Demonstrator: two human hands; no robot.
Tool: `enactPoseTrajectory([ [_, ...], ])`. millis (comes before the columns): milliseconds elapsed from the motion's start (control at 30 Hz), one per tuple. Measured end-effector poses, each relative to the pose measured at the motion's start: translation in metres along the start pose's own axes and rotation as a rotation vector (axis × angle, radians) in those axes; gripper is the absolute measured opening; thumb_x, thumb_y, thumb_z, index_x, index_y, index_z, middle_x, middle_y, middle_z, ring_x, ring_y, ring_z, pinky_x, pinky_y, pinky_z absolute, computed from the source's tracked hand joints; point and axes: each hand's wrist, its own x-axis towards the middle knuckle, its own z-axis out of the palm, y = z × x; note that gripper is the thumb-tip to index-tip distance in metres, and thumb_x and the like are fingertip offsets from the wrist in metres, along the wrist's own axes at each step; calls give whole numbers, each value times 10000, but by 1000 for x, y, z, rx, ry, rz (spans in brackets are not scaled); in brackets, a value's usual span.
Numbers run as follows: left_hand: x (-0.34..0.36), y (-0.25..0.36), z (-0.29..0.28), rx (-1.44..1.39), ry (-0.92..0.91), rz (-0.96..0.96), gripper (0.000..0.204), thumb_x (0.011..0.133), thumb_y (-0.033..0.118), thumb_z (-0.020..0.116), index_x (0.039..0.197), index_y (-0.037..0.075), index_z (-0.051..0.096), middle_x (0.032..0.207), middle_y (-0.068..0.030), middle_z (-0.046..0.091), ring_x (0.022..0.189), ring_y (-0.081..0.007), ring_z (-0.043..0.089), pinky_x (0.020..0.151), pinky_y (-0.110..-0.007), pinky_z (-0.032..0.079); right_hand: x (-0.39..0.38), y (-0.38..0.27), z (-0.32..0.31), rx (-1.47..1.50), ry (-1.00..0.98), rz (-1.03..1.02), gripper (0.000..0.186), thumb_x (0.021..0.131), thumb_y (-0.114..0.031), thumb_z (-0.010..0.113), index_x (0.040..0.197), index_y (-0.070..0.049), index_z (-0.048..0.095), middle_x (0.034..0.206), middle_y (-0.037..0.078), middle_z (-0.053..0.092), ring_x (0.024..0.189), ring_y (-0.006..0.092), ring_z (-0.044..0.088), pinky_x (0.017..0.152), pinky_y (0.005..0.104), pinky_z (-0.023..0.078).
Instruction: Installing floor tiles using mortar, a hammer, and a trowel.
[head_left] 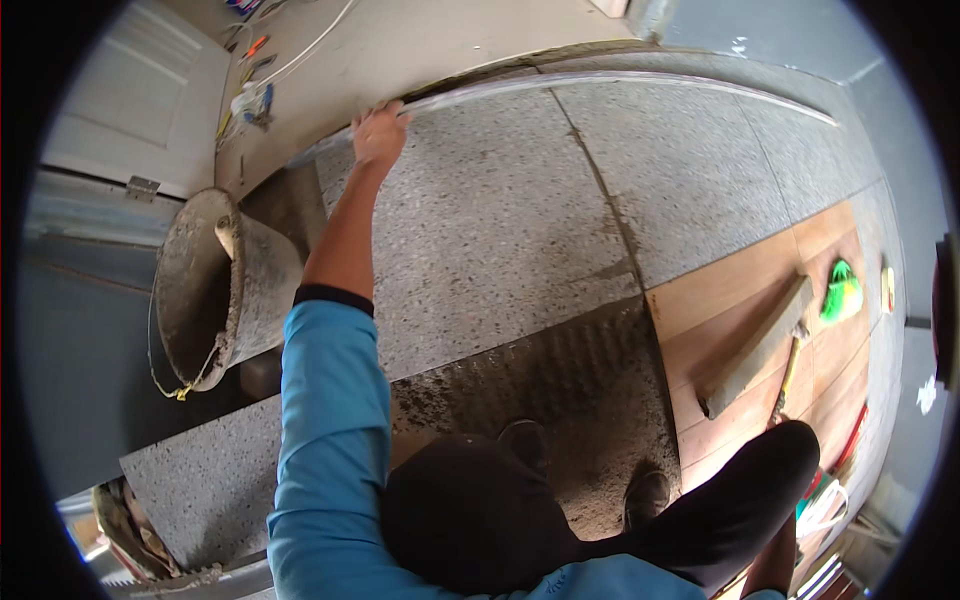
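The person's left hand (379, 135), blurred, meets the left end of one long bar (620, 77) lying along the far edge of at least three speckled slabs (480, 220); whether it grips cannot be told. The right hand (779, 423), mostly hidden by a knee, is at the handle of one hammer (790, 368), its grip unclear. Beside the hammer lie one wooden block (757, 347) and one green bundle (842, 292). Two shoes (648, 494) stand on dark mortar (540, 370); one bucket (265, 270) tilts at left.

left hand (380, 135) at the end of a long straightedge (620, 77) along speckled tiles (470, 220)
right hand (780, 423), mostly hidden by the knee (793, 455), at a yellow-handled tool (791, 368)
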Motion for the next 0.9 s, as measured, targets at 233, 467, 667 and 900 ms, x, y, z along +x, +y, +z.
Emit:
enactPoseTrajectory([
  [233, 64, -17, 14, 228, -132, -52, 347, 997, 408, 587, 1289, 246, 681, 1313, -50, 675, 1277, -288, 583, 1073, -588, 394, -4, -41, -48, 123, 173, -87, 395, 962, -289, 709, 1297, -83, 673, 1252, 200, 690, 1189, 334, 644, 1008, 435, 513],
  [467, 85, -31, 55, 328, -259, -89, 421, 1013, 490, 535, 1385, 313, 617, 1422, -20, 618, 1349, -278, 518, 1072, -643, 359, -43, -39, -37, 146, 190, -22, 398, 977, -290, 691, 1308, -70, 666, 1256, 196, 691, 1189, 324, 645, 1010, 424, 509],
  [667, 91, -45, 75, 279, -401, -255, 618, 1020, 583, 445, 1574, 316, 382, 1622, -44, 406, 1485, -359, 353, 1146, -716, 236, -70, -25, -15, 127, 182, 18, 402, 989, -291, 676, 1317, -59, 660, 1259, 194, 691, 1189, 314, 647, 1011, 414, 506],
  [900, 51, -36, 45, 242, -183, -235, 790, 997, 602, 509, 1634, 220, 240, 1671, -85, 305, 1515, -377, 307, 1164, -720, 231, -86, 5, 10, 140, 160, 44, 407, 1003, -292, 658, 1328, -46, 652, 1263, 190, 691, 1189, 303, 648, 1013, 402, 503],
])
